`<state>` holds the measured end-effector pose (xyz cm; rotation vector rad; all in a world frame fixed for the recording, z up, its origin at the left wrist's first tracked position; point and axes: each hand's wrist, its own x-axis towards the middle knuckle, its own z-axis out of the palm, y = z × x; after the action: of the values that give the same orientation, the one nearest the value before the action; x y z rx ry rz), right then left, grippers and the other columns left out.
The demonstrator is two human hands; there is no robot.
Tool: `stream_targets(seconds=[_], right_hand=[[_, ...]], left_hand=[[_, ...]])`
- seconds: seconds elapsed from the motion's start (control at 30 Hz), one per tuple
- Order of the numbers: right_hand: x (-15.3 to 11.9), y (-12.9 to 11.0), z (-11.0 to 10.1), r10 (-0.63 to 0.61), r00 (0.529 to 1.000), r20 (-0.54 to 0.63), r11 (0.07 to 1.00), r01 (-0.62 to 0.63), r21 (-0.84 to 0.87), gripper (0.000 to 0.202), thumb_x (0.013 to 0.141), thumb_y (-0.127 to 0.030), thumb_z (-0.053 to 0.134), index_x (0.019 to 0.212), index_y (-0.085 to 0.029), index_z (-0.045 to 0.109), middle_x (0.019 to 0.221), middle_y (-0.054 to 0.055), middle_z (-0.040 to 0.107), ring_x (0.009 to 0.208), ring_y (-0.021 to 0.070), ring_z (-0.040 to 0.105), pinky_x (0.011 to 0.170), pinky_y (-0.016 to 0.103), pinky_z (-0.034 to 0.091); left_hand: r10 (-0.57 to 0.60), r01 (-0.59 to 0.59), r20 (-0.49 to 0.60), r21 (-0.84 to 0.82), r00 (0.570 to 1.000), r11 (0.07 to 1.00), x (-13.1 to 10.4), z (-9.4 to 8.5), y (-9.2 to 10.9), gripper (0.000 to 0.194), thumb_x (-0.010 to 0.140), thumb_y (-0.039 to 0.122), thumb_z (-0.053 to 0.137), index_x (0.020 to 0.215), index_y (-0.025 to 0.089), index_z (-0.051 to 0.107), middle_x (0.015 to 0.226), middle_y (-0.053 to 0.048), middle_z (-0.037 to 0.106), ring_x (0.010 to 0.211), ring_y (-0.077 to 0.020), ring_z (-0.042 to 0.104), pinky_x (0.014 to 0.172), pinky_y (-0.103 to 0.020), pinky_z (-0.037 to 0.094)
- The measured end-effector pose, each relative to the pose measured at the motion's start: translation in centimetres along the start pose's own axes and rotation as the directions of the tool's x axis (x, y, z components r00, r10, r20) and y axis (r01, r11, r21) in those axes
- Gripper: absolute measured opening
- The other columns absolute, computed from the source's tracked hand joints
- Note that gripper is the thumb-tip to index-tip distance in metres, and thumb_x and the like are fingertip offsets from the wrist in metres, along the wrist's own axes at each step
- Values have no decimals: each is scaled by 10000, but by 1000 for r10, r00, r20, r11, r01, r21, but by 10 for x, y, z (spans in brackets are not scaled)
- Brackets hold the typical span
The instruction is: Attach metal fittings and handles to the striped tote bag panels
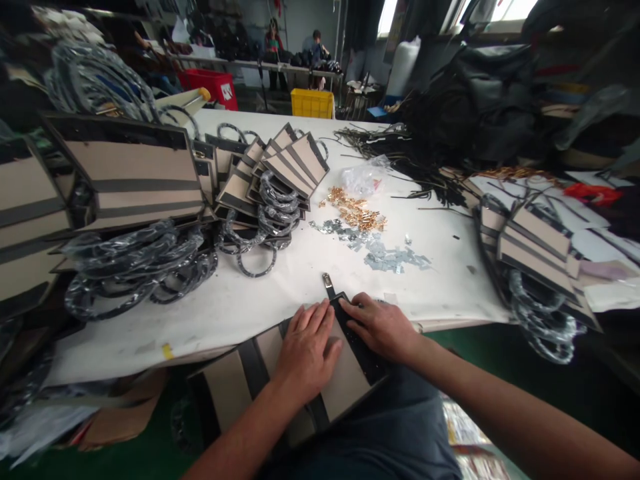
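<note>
A beige bag panel [345, 373] with dark stripes and a black edge band lies slanted across my lap and the table's front edge. My left hand [309, 350] rests flat on it, fingers stretched toward its far corner. At that corner my right hand [383, 327] bends its fingers over the black band [357, 343], gripping the panel's edge; its fingertips are partly hidden. A short black strap with a gold metal piece [327, 281] sticks out past the corner, between and beyond my hands. Part of the panel's near side is hidden by my left forearm.
On the white table [300, 293] lie gold fittings [357, 210] and thin metal plates [395, 257]. Stacked bag panels [150, 173] with plastic-wrapped handles [135, 260] stand left. More panels [535, 247] overhang the right edge. Black cords [415, 160] lie behind; people sit farther back.
</note>
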<state>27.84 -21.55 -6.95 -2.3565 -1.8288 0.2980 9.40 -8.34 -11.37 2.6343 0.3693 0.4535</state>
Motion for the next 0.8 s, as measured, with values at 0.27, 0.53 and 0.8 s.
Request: stream_targets(seconds=[0.27,0.53,0.8], right_hand=[[4,7,-8,-25,999,-24,991,28,128,478,1029,-357,598,1506,-334,600,1364,68,663,1014,223,730,885,304,550],[22,113,-38,529,818,-226,848,-514,128,428,928,-464,683,1276,-234,781,1195,96,758,1039,291,707,828,328,513],[33,150,-17,643,738,-206,766,-621,168,357,864,-500,681,1128,-310,828,1169,52,784,1003,294,703,724,326,459]], left_hand=[[38,-38,2,31,999,999,-3,-1,-3,616,1011,402,577,1579,180,487,1635,-150,467,1483,-387,442,1257,-605,293],[20,-19,-14,72,1000,997,-3,-1,-2,597,989,381,619,1538,166,526,1630,-122,481,1478,-346,464,1263,-561,329],[10,-8,-16,116,1000,993,-4,-1,2,618,971,378,647,1530,145,525,1624,-106,494,1467,-330,474,1266,-544,348]])
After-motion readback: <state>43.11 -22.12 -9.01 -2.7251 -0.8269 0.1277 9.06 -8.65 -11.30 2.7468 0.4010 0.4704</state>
